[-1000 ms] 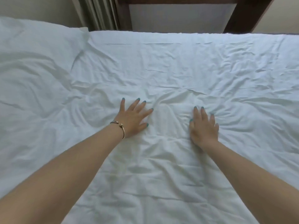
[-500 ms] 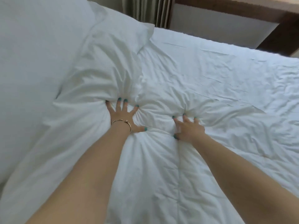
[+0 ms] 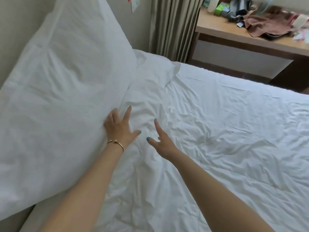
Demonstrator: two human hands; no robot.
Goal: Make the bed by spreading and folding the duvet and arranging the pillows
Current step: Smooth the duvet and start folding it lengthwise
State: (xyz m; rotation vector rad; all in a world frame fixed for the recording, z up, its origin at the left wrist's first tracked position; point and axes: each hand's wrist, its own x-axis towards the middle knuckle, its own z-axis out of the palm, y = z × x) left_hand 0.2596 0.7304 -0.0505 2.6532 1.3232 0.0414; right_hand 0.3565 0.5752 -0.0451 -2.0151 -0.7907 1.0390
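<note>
A white, wrinkled duvet [image 3: 217,131] covers the bed. A large white pillow [image 3: 63,91] leans against the wall on the left. A second pillow [image 3: 155,66] lies flat behind it near the curtain. My left hand [image 3: 119,126], with a gold bracelet at the wrist, touches the lower edge of the big pillow with spread fingers; some fingertips are hidden in the fabric. My right hand [image 3: 160,141] hovers just over the duvet beside it, with the fingers extended and holding nothing.
A wooden desk [image 3: 250,41] stands beyond the far side of the bed, cluttered with a brown cloth, a paper roll and small boxes. A beige curtain [image 3: 172,25] hangs in the corner. A wall switch plate [image 3: 135,4] is above the pillow.
My view has swung left toward the pillows and desk. Both hands let go of the bunched duvet; the left moved against the big pillow and the right lifted with fingers open.
</note>
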